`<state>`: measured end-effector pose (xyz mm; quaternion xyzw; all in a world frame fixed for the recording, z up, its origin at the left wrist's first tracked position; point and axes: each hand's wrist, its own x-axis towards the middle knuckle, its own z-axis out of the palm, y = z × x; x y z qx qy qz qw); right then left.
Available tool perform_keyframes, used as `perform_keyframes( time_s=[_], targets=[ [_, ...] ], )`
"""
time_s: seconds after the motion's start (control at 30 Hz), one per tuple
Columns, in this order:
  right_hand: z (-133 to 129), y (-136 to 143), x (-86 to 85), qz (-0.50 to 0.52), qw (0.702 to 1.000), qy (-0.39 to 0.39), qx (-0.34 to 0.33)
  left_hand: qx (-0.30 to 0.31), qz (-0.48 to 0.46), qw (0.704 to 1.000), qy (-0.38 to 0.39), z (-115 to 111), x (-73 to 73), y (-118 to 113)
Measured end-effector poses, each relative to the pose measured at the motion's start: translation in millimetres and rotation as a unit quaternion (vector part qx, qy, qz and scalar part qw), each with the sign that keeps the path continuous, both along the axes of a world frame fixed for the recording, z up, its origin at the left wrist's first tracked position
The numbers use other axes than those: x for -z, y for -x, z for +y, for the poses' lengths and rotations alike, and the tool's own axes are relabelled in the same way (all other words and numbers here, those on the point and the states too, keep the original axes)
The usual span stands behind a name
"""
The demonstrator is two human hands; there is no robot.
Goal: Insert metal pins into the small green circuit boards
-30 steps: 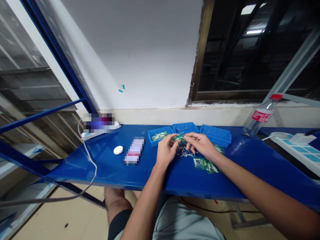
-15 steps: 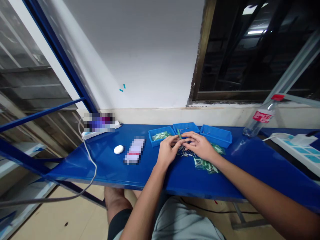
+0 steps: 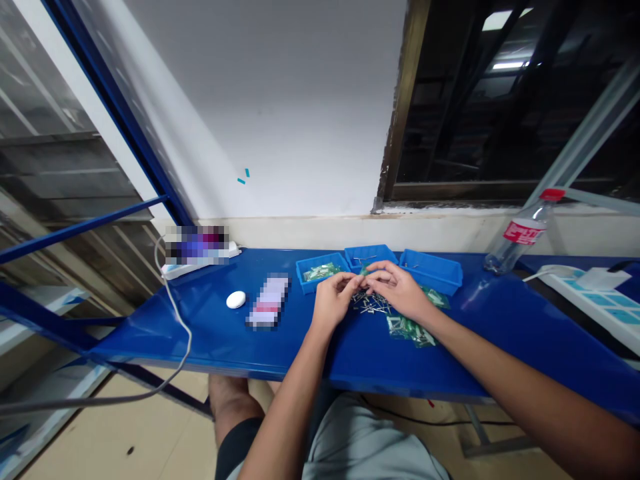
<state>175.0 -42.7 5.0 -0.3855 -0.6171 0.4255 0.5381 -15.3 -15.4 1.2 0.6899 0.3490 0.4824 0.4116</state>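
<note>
My left hand [image 3: 333, 300] and my right hand [image 3: 400, 291] meet over the blue table, fingertips pinched together. Between them is a small green plastic bag [image 3: 365, 270], mostly hidden by the fingers. Just below the hands lies a loose heap of thin metal pins or screws [image 3: 371, 303]; their exact kind is too small to make out. Under and beside my right wrist are several filled green plastic bags [image 3: 410, 329]. Behind my left hand, a blue bin [image 3: 307, 285] holds more green bags with pale pieces in them.
A middle blue bin [image 3: 370, 253] and a right blue bin [image 3: 440, 272] hold a few thin metal pieces. A plastic bottle [image 3: 523, 233] stands by the window. To the left lie a white oval object [image 3: 236, 299] and a blurred phone-like thing [image 3: 269, 301]. Power strips [image 3: 597, 287] sit at both ends.
The green bag was sticking up above the fingers; now it sits lower and more covered. My fingertips have drawn closer together around it.
</note>
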Motion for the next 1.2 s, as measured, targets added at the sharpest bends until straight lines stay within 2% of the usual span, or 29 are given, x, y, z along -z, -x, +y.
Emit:
perform_keyframes(
  time_s=[0.13, 0.3, 0.37, 0.53, 0.67, 0.73, 0.8, 0.87, 0.97, 1.1, 1.2],
  targets=[
    [2.1, -2.2, -4.5, 0.009, 1.0, 0.001, 0.008, 0.003, -0.014, 1.0, 0.009, 0.2, 0.6, -1.2],
    [9.7, -9.1, -2.2, -0.039, 0.992, -0.007, 0.117, -0.009, -0.021, 1.0, 0.007, 0.2, 1.4, -0.4],
    [11.3, -10.8, 0.4, -0.045, 0.993, 0.005, 0.111, -0.007, -0.018, 1.0, 0.008, -0.2, 1.1, 0.0],
    [9.6, -7.5, 1.6, 0.019, 0.998, 0.041, 0.051, 0.007, -0.018, 1.0, 0.008, -1.0, 2.8, -2.8],
    [9.5, -3.2, 1.3, 0.051, 0.996, 0.053, 0.044, 0.009, -0.015, 1.0, -0.013, 0.8, 2.6, -2.7],
    [10.9, -3.6, 3.2, 0.041, 0.997, 0.044, 0.049, -0.037, -0.015, 0.999, -0.03, 3.0, 0.1, 1.7],
    [12.6, -5.8, 6.0, 0.002, 0.998, 0.029, 0.06, -0.112, -0.012, 0.991, -0.066, 5.7, -3.4, 9.4],
    [13.3, -8.6, 8.3, -0.053, 0.996, 0.006, 0.074, -0.197, 0.035, 0.971, -0.129, 8.2, -6.0, 18.9],
    [10.9, -11.1, 7.6, -0.154, 0.983, -0.046, 0.095, -0.274, 0.13, 0.936, -0.179, 10.9, -5.6, 30.5],
    [4.2, -9.1, 3.1, -0.325, 0.934, -0.129, 0.076, -0.317, 0.222, 0.908, -0.161, 12.2, 0.9, 33.8],
    [3.3, -6.8, 5.6, -0.389, 0.901, -0.189, 0.03, -0.319, 0.24, 0.901, -0.171, 11.2, 3.8, 30.5]
  ],
)
